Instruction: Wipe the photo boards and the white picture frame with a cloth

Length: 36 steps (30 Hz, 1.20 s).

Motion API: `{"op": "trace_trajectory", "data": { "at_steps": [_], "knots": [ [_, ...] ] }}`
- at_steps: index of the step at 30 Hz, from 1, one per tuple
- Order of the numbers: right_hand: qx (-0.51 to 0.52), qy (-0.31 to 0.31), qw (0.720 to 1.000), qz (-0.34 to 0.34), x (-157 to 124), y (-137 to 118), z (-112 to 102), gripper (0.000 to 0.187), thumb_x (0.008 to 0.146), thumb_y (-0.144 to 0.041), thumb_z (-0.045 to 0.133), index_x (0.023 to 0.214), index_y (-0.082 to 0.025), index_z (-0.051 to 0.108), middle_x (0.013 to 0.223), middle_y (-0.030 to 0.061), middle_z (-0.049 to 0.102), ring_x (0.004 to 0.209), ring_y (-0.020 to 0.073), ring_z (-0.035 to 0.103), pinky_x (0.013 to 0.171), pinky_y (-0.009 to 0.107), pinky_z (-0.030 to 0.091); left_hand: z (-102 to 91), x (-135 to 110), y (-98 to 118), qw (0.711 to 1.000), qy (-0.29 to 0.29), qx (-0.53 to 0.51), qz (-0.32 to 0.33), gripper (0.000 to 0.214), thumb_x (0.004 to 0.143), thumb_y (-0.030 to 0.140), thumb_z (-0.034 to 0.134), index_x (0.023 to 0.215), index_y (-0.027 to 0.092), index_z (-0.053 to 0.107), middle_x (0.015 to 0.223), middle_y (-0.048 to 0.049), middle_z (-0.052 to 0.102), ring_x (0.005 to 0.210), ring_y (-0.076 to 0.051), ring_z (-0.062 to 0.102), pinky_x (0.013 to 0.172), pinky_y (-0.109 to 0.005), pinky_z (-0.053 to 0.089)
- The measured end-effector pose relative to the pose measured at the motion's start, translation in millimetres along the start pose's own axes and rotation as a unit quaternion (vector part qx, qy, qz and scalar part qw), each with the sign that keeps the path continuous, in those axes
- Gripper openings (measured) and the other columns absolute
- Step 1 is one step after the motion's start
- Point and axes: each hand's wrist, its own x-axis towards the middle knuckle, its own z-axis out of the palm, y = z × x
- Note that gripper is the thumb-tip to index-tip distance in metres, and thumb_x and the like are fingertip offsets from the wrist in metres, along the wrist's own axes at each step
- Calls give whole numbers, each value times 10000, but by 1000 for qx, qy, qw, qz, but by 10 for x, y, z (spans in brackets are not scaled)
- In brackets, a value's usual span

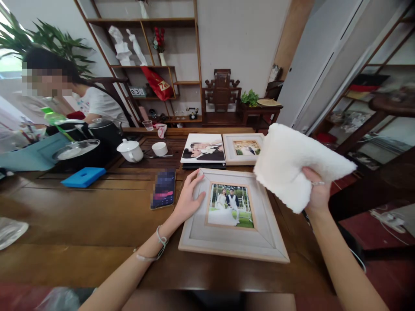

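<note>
A pale wooden picture frame (234, 242) with a wedding photo lies flat on the brown table (97, 216) in front of me. My left hand (189, 197) rests flat on the frame's left edge, fingers stretched out. My right hand (316, 190) is closed on a fluffy white cloth (292, 162), held in the air above the frame's right side. Two more pictures lie behind: an unframed photo print (203, 149) and a smaller pale frame (244, 148).
A phone (164, 188) lies left of the frame. A blue pad (83, 176), white lidded cup (130, 150), small white bowl (159, 148) and black pots (78, 149) stand further left. Another person (97, 103) sits at the far left. Shelves and a chair line the back wall.
</note>
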Motion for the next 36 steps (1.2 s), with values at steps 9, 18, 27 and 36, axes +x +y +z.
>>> {"op": "trace_trajectory", "data": {
  "at_steps": [9, 18, 27, 36],
  "knots": [
    [-331, -289, 819, -368, -337, 28, 433, 575, 700, -64, 523, 1231, -239, 658, 1289, 96, 661, 1261, 325, 541, 1131, 627, 301, 20, -109, -73, 999, -50, -5, -12, 514, 880, 127, 470, 1389, 184, 513, 1557, -145, 370, 1478, -294, 297, 1225, -532, 205],
    [-332, -269, 822, -375, -184, 112, 60, 595, 853, -57, 481, 1404, -276, 533, 1461, 67, 536, 1374, 252, 453, 1167, 548, 304, -12, -114, -163, 997, -76, -10, 6, 594, 835, 84, 456, 1420, 187, 491, 1528, -144, 408, 1478, -298, 288, 1229, -552, 187],
    [-386, -239, 805, -382, -451, 165, 181, 664, 755, -25, 474, 1391, -205, 538, 1415, 120, 574, 1382, 278, 438, 1120, 595, 354, 71, -154, -174, 999, -48, 5, 13, 577, 850, 61, 412, 1408, 183, 498, 1504, -142, 437, 1478, -290, 283, 1228, -563, 192],
    [-381, -258, 786, -412, -1097, -97, 50, 501, 764, -68, 516, 1246, -187, 583, 1300, 123, 661, 1275, 264, 557, 1110, 524, 375, 53, -144, -192, 994, -95, 51, 28, 547, 891, 81, 378, 1425, 145, 479, 1528, -170, 406, 1510, -307, 209, 1224, -583, 193]
  ]
}}
